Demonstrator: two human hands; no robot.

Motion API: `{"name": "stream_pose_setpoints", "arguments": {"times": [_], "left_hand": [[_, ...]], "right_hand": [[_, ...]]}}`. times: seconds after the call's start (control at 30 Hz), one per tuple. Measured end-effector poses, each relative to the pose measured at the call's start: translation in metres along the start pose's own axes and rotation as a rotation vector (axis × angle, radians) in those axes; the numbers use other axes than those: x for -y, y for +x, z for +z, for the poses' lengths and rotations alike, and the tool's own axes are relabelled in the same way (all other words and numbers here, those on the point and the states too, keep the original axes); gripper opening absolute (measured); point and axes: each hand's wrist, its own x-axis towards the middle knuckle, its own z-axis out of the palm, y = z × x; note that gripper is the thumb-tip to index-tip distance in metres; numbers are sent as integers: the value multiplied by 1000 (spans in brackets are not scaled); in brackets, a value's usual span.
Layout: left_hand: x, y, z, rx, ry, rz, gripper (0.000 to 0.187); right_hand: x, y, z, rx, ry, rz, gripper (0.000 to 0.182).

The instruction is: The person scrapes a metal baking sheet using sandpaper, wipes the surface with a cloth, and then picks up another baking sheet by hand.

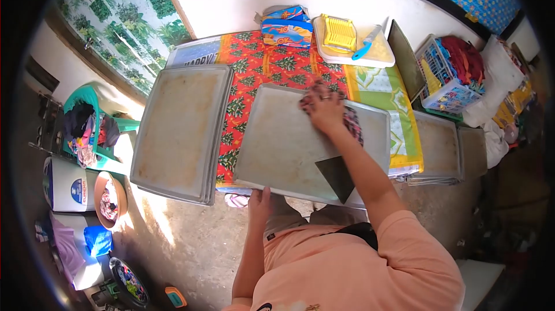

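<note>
A grey metal baking tray (277,137) lies slightly turned at the table's front edge, overlapping another tray (376,123) beneath its right side. My right hand (325,108) presses a dark patterned cloth (352,125) onto the tray's far right part, fingers bent over the bunched fabric. At the near edge my left hand (260,202) grips the tray's rim, thumb up; its other fingers are mostly hidden. A dark, flat, pointed piece (336,178) lies on the tray near my right forearm. To the left is a stack of similar trays (179,126) with brownish stains.
A red tree-print tablecloth (245,51) covers the table. At the back are a blue box (287,32) and a white lidded container (376,56) holding a yellow rack (339,33) and a blue-handled knife (364,46). More trays (433,143) stand right; a green chair (81,100) stands left.
</note>
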Motion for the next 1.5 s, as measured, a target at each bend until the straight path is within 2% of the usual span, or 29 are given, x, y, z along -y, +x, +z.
{"name": "stream_pose_setpoints", "arguments": {"times": [0.13,0.23,0.27,0.3,0.37,0.47,0.5,0.6,0.63,0.73,0.83,1.03,1.13,1.23,1.43,1.5], "left_hand": [[-21,6,3,-48,-53,-168,36],[-22,9,-1,-36,-75,-189,38],[-18,10,-2,-23,-56,-183,38],[-15,10,-3,-13,-38,-177,38],[-16,9,-2,-9,-50,-170,38],[-23,7,1,-21,-40,-162,39],[-24,7,2,-32,-33,-159,39],[-21,8,-2,-20,6,-162,40],[-19,9,-2,-25,6,-158,41],[-15,9,-3,-41,3,-147,41],[-18,9,-1,-40,5,-145,42],[-16,10,-3,-31,9,-152,44],[-15,9,-3,-44,7,-144,45],[-18,8,-3,-44,12,-149,45],[-15,9,-2,-47,10,-131,45],[-13,10,-2,-42,8,-122,45]], "right_hand": [[19,-24,-12,-15,261,-377,40],[-24,-39,-26,-53,136,-185,33],[-50,-39,-19,-97,77,-34,32],[-67,-42,-26,-104,-1,203,33],[-108,-40,-19,-119,-94,392,40],[-127,-25,-26,-111,155,123,44],[-130,-13,-21,-17,288,135,43],[-109,13,-37,285,180,231,36],[-107,17,-26,174,215,276,34],[-100,32,-34,321,250,365,32],[-92,33,-36,266,201,395,30],[-106,37,-34,367,325,389,28],[-101,39,-33,352,281,416,29],[-104,44,-41,518,366,447,37],[-101,43,-37,427,322,465,41],[-103,46,-39,494,349,475,41]]}}
